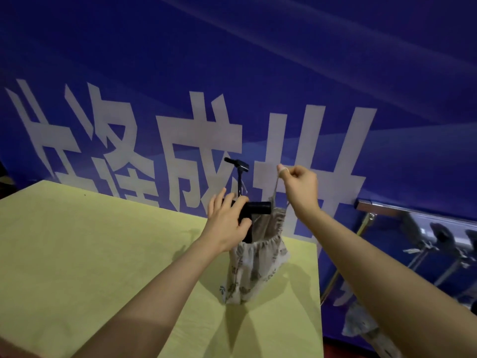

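A small floral dress [254,264] with a gathered waist hangs above the yellow-green table [90,254]. My left hand [227,223] grips a black T-shaped clip hanger [258,208] at the dress's top edge. My right hand [299,187] is raised higher and pinches one thin shoulder strap [275,186] of the dress, pulling it upward. The hem of the dress reaches the table surface. A black hook or stand [238,167] rises behind my left hand, its lower part hidden.
A blue banner [232,73] with large white characters covers the wall behind the table. To the right, a metal rail [387,210] carries several black hangers. More floral fabric [361,326] lies low at the right, past the table's edge.
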Tool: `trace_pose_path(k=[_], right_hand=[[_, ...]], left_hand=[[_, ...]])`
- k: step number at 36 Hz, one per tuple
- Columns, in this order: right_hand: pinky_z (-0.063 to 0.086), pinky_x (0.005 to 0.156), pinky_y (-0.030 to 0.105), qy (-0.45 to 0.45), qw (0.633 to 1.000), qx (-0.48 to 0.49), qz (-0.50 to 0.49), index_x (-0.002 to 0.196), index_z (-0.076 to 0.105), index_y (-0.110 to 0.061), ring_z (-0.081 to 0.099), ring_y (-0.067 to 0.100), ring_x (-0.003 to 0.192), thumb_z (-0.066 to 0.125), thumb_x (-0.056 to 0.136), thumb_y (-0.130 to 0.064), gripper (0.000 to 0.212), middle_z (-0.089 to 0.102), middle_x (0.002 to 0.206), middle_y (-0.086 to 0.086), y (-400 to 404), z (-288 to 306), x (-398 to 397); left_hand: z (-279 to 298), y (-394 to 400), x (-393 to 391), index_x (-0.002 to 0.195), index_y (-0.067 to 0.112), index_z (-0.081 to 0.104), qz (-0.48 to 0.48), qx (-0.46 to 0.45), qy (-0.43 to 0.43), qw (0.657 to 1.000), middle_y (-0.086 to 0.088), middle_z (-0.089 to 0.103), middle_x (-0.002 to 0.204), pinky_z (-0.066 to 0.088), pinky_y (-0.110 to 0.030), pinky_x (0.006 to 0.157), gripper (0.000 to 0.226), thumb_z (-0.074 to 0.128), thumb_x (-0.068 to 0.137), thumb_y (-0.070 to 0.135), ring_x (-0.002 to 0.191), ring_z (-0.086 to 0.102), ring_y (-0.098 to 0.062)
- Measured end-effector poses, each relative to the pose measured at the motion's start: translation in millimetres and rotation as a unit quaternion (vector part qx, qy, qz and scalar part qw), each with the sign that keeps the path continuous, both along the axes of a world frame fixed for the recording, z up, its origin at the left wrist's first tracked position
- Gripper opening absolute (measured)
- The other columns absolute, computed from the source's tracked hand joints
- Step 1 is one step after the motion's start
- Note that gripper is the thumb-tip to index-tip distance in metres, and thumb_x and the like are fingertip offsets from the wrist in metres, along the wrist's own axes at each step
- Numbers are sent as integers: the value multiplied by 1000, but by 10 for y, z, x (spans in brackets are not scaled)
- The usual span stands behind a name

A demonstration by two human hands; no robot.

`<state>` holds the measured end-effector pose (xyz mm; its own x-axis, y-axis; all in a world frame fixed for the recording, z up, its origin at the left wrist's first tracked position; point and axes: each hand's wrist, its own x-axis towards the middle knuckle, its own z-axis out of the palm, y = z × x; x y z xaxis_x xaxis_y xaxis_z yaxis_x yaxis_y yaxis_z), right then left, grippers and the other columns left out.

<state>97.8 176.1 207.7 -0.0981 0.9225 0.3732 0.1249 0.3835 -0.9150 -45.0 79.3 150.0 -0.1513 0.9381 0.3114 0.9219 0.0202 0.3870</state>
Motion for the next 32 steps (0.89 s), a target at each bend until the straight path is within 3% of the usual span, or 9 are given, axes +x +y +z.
trace_pose_path(k=[3, 5, 7, 13, 15, 20, 26, 30, 32], right_hand=[[37, 54, 27, -19, 1000, 14, 3, 72, 59, 11, 37, 11, 46, 59, 92, -30, 45, 38, 49, 1, -43, 113, -38], [35, 51, 26, -31, 999, 27, 18, 63, 55, 3, 34, 4, 39, 56, 94, -31, 45, 36, 44, -3, -87, 185, -71], [35, 50, 23, -32, 998, 31, 39, 58, 50, -5, 34, 4, 34, 52, 96, -30, 45, 35, 37, -9, -134, 265, -110], [40, 54, 24, 2, 997, 57, 45, 63, 55, 0, 33, 4, 31, 49, 98, -27, 44, 34, 28, -12, -214, 570, -170], [44, 60, 27, 11, 996, 72, 46, 62, 55, 0, 33, 4, 31, 49, 98, -27, 44, 34, 29, -12, -207, 659, -166], [40, 50, 20, 1, 995, 89, 49, 62, 58, 2, 38, 3, 33, 50, 97, -28, 46, 38, 31, -12, -237, 690, -175], [38, 47, 10, -7, 992, 116, 58, 59, 56, -2, 40, 2, 37, 53, 96, -26, 44, 43, 42, -7, -272, 756, -168], [34, 43, 9, -13, 990, 128, 62, 54, 53, -8, 41, 2, 37, 54, 95, -24, 44, 41, 36, -10, -303, 841, -142], [34, 44, 8, -23, 989, 133, 64, 54, 54, -7, 41, 2, 38, 54, 96, -23, 44, 43, 35, -11, -318, 869, -103]], left_hand=[[67, 14, 69, 92, 15, 47, 29, 55, -69, 996, 0, 53, 102, 14, -40, 114, 45, 25, 90, 54, 116, 43, -25], [93, 26, 122, 78, 14, 39, 44, 82, -95, 991, 3, 43, 79, 21, -37, 108, 41, 34, 95, 51, 90, 44, -22], [117, 33, 171, 75, 13, 34, 35, 73, -94, 992, 5, 35, 74, 25, -35, 100, 37, 42, 96, 43, 83, 37, -21], [158, 28, 304, 86, 18, 36, -5, 29, -53, 998, 3, 39, 89, 27, -31, 90, 26, 51, 90, 39, 90, 29, -15], [187, 42, 348, 90, 20, 36, 3, 29, -61, 998, 4, 39, 91, 27, -30, 91, 30, 55, 86, 43, 91, 29, -14], [233, 86, 368, 114, 22, 40, 26, 29, -55, 998, -1, 47, 108, 27, -32, 95, 45, 56, 84, 52, 108, 42, -23], [412, 145, 453, 129, 18, 39, 107, 86, -74, 988, -6, 35, 122, 27, -37, 105, 69, 51, 81, 66, 119, 35, -27], [622, 227, 618, 123, 16, 47, 99, 90, -64, 989, -8, 25, 143, 19, -40, 114, 52, 47, 89, 56, 137, 20, -29], [692, 289, 715, 122, 13, 47, 91, 93, -66, 989, -7, 30, 144, 18, -39, 115, 44, 47, 93, 45, 137, 24, -26]])
